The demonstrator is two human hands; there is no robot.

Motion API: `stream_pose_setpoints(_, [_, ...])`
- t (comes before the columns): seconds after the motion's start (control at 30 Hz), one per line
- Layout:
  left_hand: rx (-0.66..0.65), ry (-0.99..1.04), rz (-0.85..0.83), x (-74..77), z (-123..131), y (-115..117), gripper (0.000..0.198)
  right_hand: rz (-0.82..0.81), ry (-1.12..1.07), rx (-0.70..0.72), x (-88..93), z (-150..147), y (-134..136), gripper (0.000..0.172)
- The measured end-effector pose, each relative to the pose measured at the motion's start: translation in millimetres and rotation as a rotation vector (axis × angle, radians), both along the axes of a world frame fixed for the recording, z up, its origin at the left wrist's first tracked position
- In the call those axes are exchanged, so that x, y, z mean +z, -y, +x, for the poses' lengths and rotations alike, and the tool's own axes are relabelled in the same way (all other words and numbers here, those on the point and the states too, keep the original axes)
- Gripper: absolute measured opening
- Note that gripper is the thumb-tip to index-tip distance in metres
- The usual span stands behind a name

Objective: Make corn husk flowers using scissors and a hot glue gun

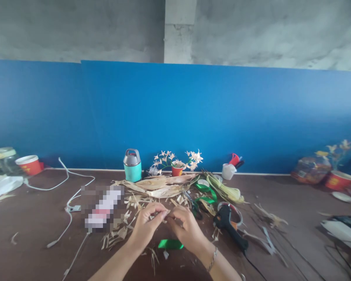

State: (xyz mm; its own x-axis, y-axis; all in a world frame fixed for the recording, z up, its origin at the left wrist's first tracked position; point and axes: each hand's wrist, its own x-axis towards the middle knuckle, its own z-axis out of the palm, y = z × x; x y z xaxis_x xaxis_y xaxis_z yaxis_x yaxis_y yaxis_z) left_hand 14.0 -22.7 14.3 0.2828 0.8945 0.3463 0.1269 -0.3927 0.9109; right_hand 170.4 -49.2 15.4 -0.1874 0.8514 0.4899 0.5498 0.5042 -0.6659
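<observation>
My left hand [148, 223] and my right hand [188, 229] meet fingertip to fingertip above the middle of the table. Both are pinched closed around something small and pale, perhaps a sliver of husk, too small to make out. Beneath my wrists lies a short green ribbon piece [170, 244]. Cut husk scraps [119, 233] are scattered left of my hands, and long dried corn husks [165, 186] are heaped just beyond them. Scissors [196, 210] with dark handles lie close to my right hand. Farther right rests a black glue gun [230, 226], beside a roll of tape [236, 214].
Against the blue partition [175, 109] stand a teal flask [132, 171], a red paper cup [177, 170] with pale flowers, and a white cup [228, 171] holding tools. A white cable [70, 195] loops at left, near a blurred-out object [105, 208]. Husk strands [225, 188] lie right.
</observation>
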Motion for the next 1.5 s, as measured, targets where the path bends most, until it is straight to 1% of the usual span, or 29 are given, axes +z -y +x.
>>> stream_pose_setpoints(0.13, [-0.032,0.184,-0.238,0.6,3.9,4.9,0.018,-0.064,-0.145,0.039,-2.1,-4.0,-0.3,0.019])
stream_pose_setpoints(0.2, [-0.073,0.276,-0.338,1.8,4.3,6.6,0.019,-0.082,-0.171,0.044,-1.8,-3.1,-0.4,0.018])
stream_pose_setpoints(0.27, [-0.117,0.341,-0.392,3.5,3.4,7.0,0.019,-0.096,-0.16,0.042,-0.3,-0.5,-0.6,0.018])
stream_pose_setpoints(0.37, [-0.115,0.36,-0.394,6.2,0.8,5.3,0.02,-0.131,-0.154,0.006,2.4,4.8,-1.3,0.018])
stream_pose_setpoints(0.47, [-0.106,0.295,-0.379,7.9,-0.7,3.5,0.023,-0.127,-0.229,-0.046,2.1,7.9,-2.5,0.013])
stream_pose_setpoints(0.53, [-0.142,0.238,-0.414,8.3,0.0,3.5,0.027,-0.089,-0.249,-0.044,0.5,7.4,-2.9,0.016])
stream_pose_setpoints(0.67, [-0.193,0.166,-0.457,8.6,2.7,5.2,0.032,0.023,-0.143,-0.028,1.2,4.2,-1.3,0.012])
stream_pose_setpoints(0.73, [-0.189,0.146,-0.455,9.2,3.6,5.7,0.032,0.073,-0.066,-0.048,2.8,4.4,-0.2,0.016])
stream_pose_setpoints(0.83, [-0.157,0.122,-0.452,10.2,3.8,5.5,0.03,0.112,0.003,-0.124,0.8,8.0,-0.5,0.018])
stream_pose_setpoints(0.93, [-0.131,0.096,-0.429,10.5,3.0,4.7,0.031,0.101,-0.009,-0.222,-6.8,12.1,-3.5,0.019])
stream_pose_setpoints(1.0, [-0.139,0.096,-0.429,9.9,2.3,4.2,0.032,0.09,0.012,-0.248,-10.5,13.4,-5.7,0.021])
stream_pose_setpoints(1.1, [-0.169,0.119,-0.447,7.2,1.4,3.2,0.032,0.041,0.1,-0.207,-8.3,12.7,-6.4,0.028])
stream_pose_setpoints(1.13, [-0.174,0.122,-0.451,6.0,1.3,2.7,0.033,0.024,0.097,-0.181,-5.8,12.0,-5.7,0.027])
stream_pose_setpoints(1.23, [-0.178,0.133,-0.465,2.3,1.1,1.1,0.036,0.018,-0.043,-0.068,1.9,9.5,-2.2,0.011])
stream_pose_setpoints(1.33, [-0.215,0.169,-0.502,-0.1,1.3,0.1,0.036,0.044,-0.134,0.051,3.4,7.3,-0.5,0.018])
stream_pose_setpoints(1.4, [-0.235,0.171,-0.519,-0.4,1.2,0.1,0.036,0.069,-0.139,0.069,0.3,6.6,-1.3,0.017])
stream_pose_setpoints(1.5, [-0.238,0.109,-0.476,1.3,0.7,0.9,0.038,0.089,-0.147,0.05,-4.8,7.2,-3.7,0.014])
